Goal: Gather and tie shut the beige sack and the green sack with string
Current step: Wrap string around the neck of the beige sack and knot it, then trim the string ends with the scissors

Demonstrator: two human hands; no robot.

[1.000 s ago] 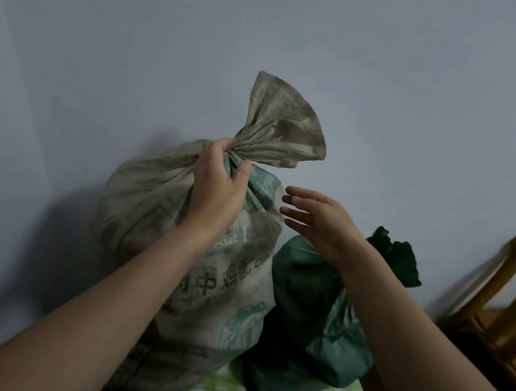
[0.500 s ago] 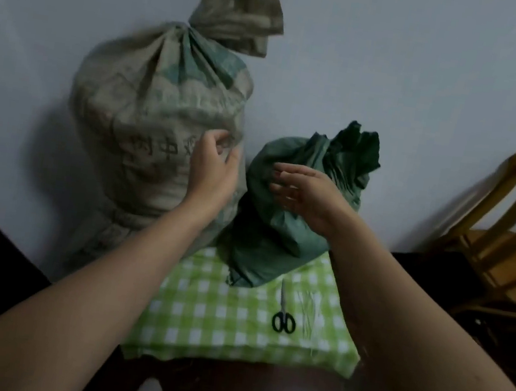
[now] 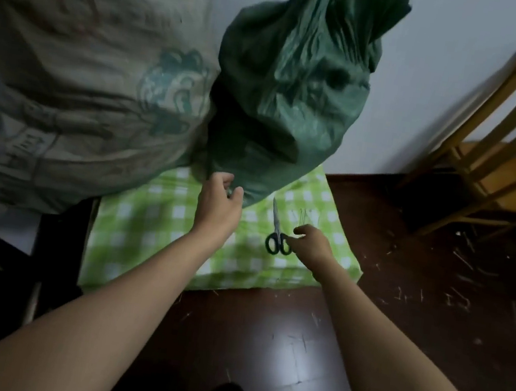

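Floor: dark wood, green checked cloth [image 3: 152, 233] spread against the wall.
Right hand [image 3: 311, 242]: fingers curled over thin string [image 3: 303, 216] beside scissors [image 3: 276, 231]; whether it pinches, cannot tell.
Left hand [image 3: 219, 204]: loosely curled, fingertips at green sack [image 3: 290, 100] base.
Beige sack [image 3: 85, 71]: touching it, left.

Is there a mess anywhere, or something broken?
Yes, a small mess: pale bits like straw are scattered on the dark floor right of the checked cloth, near the wooden chair. Nothing looks broken.
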